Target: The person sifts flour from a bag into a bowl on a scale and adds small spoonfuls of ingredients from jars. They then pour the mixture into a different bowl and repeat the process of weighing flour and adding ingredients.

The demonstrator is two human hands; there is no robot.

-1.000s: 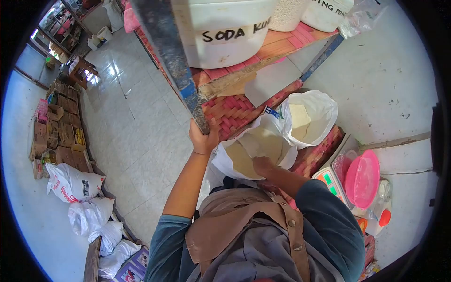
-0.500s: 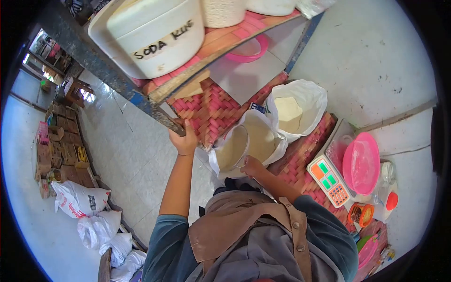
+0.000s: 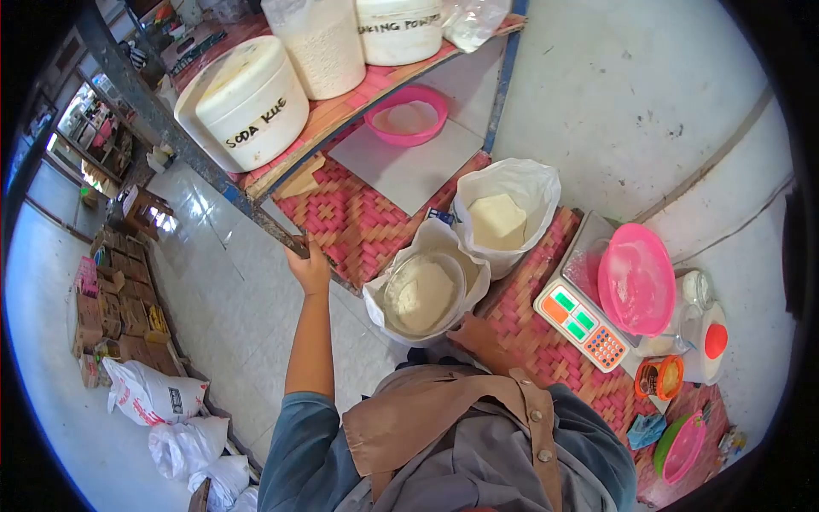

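My left hand (image 3: 310, 271) is closed around the lower end of a worn blue-grey shelf post (image 3: 271, 224). Low in front of me stands an open white sack (image 3: 479, 271) of pale flour-like powder. Inside it a clear round plastic container (image 3: 461, 271) lies tilted, holding a heap of the powder (image 3: 420, 294). My right hand (image 3: 469, 333) is at the near right rim of this sack, closed at the container's edge; its fingertips are hidden. Just behind is a second open white sack (image 3: 537, 183) with pale powder in it.
White tubs, one marked SODA KUE (image 3: 254, 128), stand on the shelf above. Beneath is a pink basin (image 3: 435, 119). To the right, a digital scale (image 3: 559, 328) carries a pink bowl (image 3: 638, 282), near an orange-lidded jar (image 3: 661, 375). Boxes (image 3: 128, 294) and full sacks (image 3: 158, 388) line the left wall.
The clear container has gone from tilted up on its side to lying flatter, with powder in it. My right hand has shifted slightly down and right. The left hand keeps its hold; the view has shifted.
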